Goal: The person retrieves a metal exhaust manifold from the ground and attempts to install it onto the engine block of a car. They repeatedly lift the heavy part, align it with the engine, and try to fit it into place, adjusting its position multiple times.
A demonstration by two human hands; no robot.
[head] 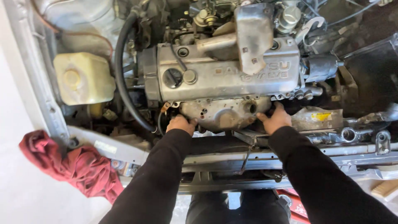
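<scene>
Head view looking down on an open engine bay: I have both hands on the rounded metal cover [226, 113] bolted low on the front of the engine, just under the valve cover [224, 76]. My left hand [181, 124] is curled at the cover's left lower edge, fingers tucked under and out of sight, so I cannot tell how firmly it grips; it is touching the metal. My right hand [274, 119] is spread flatter against the cover's right edge, thumb pointing inward toward the left hand, fingers bent over the rim near a round hole in the casting. The cover sits between my two hands, still seated against the engine as far as I can see. Just above my hands runs the long grey valve cover with a black filler cap [172, 77] above the left hand. Beyond that, further from me, a bent metal heat shield [253, 35] rises over the engine. Left of my left hand a thick black hose [121, 79] curves down, and further left stands a yellowed plastic reservoir [83, 78]. Near my left sleeve a red rag [78, 166] lies draped on the white bodywork. Right of my right hand is a dull metal plate with a yellow label [317, 117]. Beneath both forearms the front crossmember [232, 159] runs across.
</scene>
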